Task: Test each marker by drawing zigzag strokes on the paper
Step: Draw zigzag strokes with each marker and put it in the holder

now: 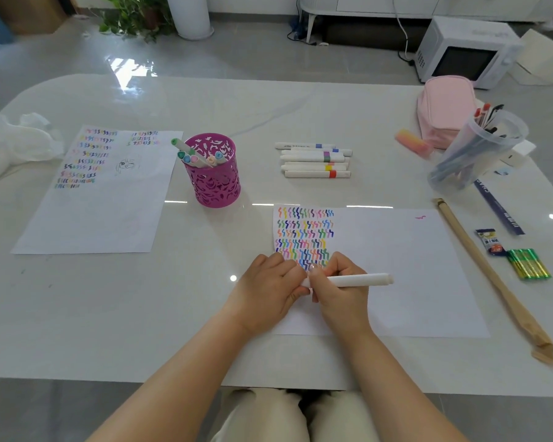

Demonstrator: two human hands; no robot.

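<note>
A white marker (361, 279) lies level just above the near sheet of paper (406, 275). My right hand (340, 290) grips its barrel. My left hand (268, 290) curls round its left end, which is hidden under the fingers. Rows of coloured zigzag strokes (304, 232) fill the sheet's top left, just beyond my knuckles. Several more white markers (315, 160) lie side by side in the middle of the table. A magenta cut-out cup (216, 180) holds several others.
A second sheet with zigzags (103, 193) lies at the left, crumpled tissue (13, 145) beyond it. At the right stand a clear cup of pens (473, 151), a pink pouch (444, 106), a long wooden stick (489, 272) and green batteries (529, 264).
</note>
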